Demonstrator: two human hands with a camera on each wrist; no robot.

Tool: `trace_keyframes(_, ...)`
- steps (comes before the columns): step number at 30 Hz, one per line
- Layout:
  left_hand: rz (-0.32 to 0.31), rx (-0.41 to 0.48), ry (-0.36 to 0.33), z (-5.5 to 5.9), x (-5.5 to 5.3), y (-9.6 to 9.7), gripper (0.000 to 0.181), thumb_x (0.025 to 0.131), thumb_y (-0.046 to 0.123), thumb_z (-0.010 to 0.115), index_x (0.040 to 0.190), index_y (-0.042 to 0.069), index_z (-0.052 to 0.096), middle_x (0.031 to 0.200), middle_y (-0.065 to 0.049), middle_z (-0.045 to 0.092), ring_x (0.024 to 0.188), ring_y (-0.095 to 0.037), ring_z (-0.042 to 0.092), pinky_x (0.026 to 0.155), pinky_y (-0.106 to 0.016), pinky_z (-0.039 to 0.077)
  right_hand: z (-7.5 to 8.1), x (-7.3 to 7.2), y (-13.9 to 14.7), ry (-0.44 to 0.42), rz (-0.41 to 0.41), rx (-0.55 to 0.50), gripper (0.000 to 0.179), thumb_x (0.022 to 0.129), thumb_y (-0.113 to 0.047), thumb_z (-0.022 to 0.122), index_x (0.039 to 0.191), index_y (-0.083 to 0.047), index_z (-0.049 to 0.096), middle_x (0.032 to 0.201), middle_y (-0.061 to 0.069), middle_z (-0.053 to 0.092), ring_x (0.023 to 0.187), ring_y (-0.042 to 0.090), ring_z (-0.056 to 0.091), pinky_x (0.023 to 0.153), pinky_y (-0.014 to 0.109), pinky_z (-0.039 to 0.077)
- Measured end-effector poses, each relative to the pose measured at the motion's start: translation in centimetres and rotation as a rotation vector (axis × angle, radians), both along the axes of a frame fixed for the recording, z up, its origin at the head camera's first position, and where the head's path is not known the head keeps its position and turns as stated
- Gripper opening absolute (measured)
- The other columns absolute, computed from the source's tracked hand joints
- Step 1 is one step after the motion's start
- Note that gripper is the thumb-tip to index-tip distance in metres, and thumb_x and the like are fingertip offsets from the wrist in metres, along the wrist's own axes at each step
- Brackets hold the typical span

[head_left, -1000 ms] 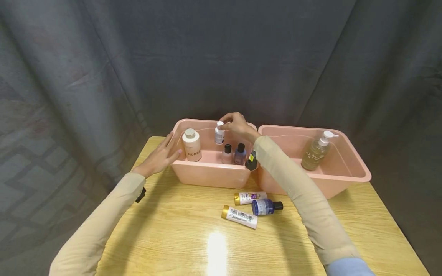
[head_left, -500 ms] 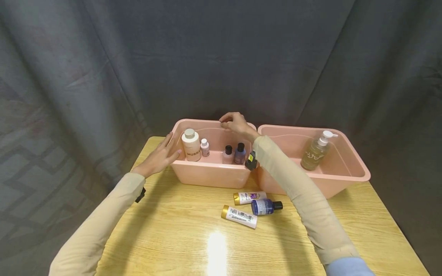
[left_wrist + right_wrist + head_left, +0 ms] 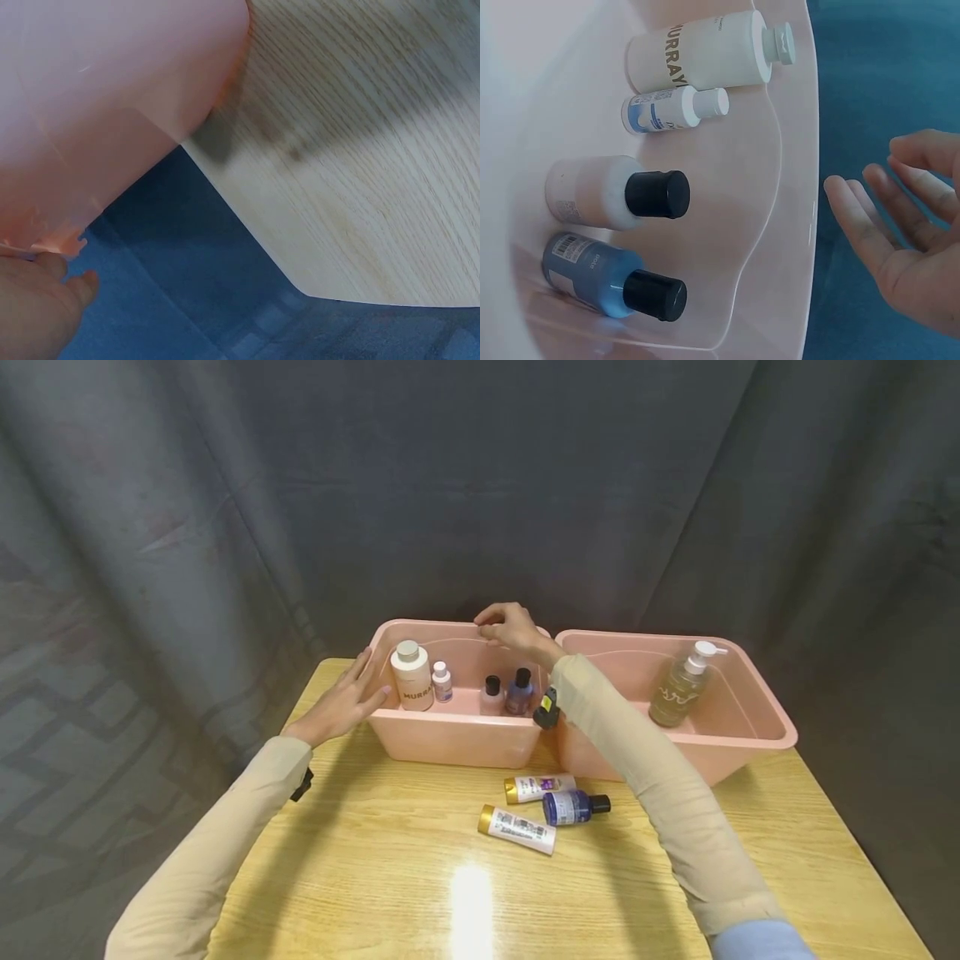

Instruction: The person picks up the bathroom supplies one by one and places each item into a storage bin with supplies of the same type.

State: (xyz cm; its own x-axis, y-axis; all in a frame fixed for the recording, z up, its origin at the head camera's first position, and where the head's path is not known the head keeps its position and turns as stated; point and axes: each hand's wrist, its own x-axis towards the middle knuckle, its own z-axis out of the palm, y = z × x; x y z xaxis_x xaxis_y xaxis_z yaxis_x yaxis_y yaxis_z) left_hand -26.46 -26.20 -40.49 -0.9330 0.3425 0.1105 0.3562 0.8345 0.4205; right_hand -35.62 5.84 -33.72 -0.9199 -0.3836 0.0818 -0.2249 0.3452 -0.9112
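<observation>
My left hand (image 3: pixel 339 703) rests on the left rim of the left pink bin (image 3: pixel 457 742), fingers spread. Over the back of that bin hovers my right hand (image 3: pixel 513 631), fingers loosely bent and holding nothing, as the right wrist view also shows. Inside the bin, a large white bottle labelled MURRA (image 3: pixel 412 681) stands at the left. Right beside it is a small white bottle (image 3: pixel 660 110) with a white cap. Farther right stand a pale pink bottle (image 3: pixel 592 191) and a blue bottle (image 3: pixel 592 271), both black-capped.
A second pink bin (image 3: pixel 750 745) adjoins on the right, holding a pump bottle (image 3: pixel 678 693). On the wooden table (image 3: pixel 360 860) in front lie two white gold-capped tubes, one nearer (image 3: pixel 517 831) and one farther (image 3: pixel 540 787), and a blue bottle (image 3: pixel 567 807).
A second ago my right hand held the small white bottle by its cap. It has been let go and now stands to the left, beside the large white bottle. My left hand has stayed on the rim.
</observation>
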Motion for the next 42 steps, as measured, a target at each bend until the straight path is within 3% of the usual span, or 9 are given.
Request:
trace_keyframes(8,0.009,-0.005,-0.009,0.0,0.1,-0.7,0.076,0.104,0.045,0.043,0.158,0.002,0.011,0.164,-0.015,-0.005,0.147,-0.044,0.006,0.115,-0.061,0.016,0.3,0.4,-0.1,-0.001,0.01,0.023,0.024,0.097,-0.001,0.059,0.119,0.006,0.064,0.115,0.023,0.062,0.103,0.037,0.064,0.091,0.045,0.053)
trace_keyframes(20,0.01,-0.014,-0.01,0.2,-0.1,-0.7,0.078,0.103,0.049,0.041,0.158,0.002,0.011,0.165,-0.014,-0.004,0.148,-0.042,0.007,0.116,-0.058,0.016,0.7,0.4,0.3,0.012,0.024,0.026,0.024,0.097,-0.004,0.061,0.119,0.005,0.064,0.121,0.026,0.061,0.106,0.043,0.063,0.09,0.044,0.054)
trace_keyframes(27,0.007,-0.047,-0.02,0.6,-0.2,-0.6,0.08,0.103,0.054,0.039,0.158,0.004,0.011,0.165,-0.015,-0.003,0.147,-0.044,0.008,0.115,-0.059,0.016,1.0,1.0,0.4,0.04,0.039,0.033,0.024,0.097,-0.004,0.06,0.119,0.006,0.064,0.12,0.027,0.061,0.099,0.033,0.066,0.088,0.039,0.055)
trace_keyframes(34,0.004,-0.071,-0.025,1.0,-0.1,-0.7,0.076,0.103,0.048,0.042,0.159,0.008,0.01,0.164,-0.017,-0.001,0.146,-0.046,0.01,0.114,-0.061,0.017,1.1,1.3,0.3,0.069,0.052,0.043,0.025,0.097,-0.003,0.06,0.12,0.006,0.064,0.12,0.026,0.061,0.098,0.032,0.065,0.088,0.04,0.055)
trace_keyframes(38,-0.004,-0.122,-0.008,1.3,-0.1,-0.7,0.076,0.103,0.049,0.041,0.159,0.007,0.011,0.164,-0.02,0.003,0.146,-0.044,0.014,0.116,-0.057,0.016,1.3,1.6,0.4,0.087,0.074,0.045,0.025,0.097,-0.003,0.06,0.12,0.006,0.064,0.12,0.027,0.061,0.093,0.027,0.066,0.088,0.042,0.055)
trace_keyframes(42,-0.024,-0.188,0.054,1.7,-0.1,-0.7,0.076,0.103,0.049,0.041,0.158,0.005,0.015,0.162,-0.024,0.011,0.146,-0.042,0.017,0.116,-0.057,0.019,1.4,1.8,0.6,0.109,0.083,0.054,0.025,0.098,-0.006,0.061,0.12,0.005,0.065,0.119,0.025,0.063,0.092,0.027,0.067,0.086,0.042,0.056)
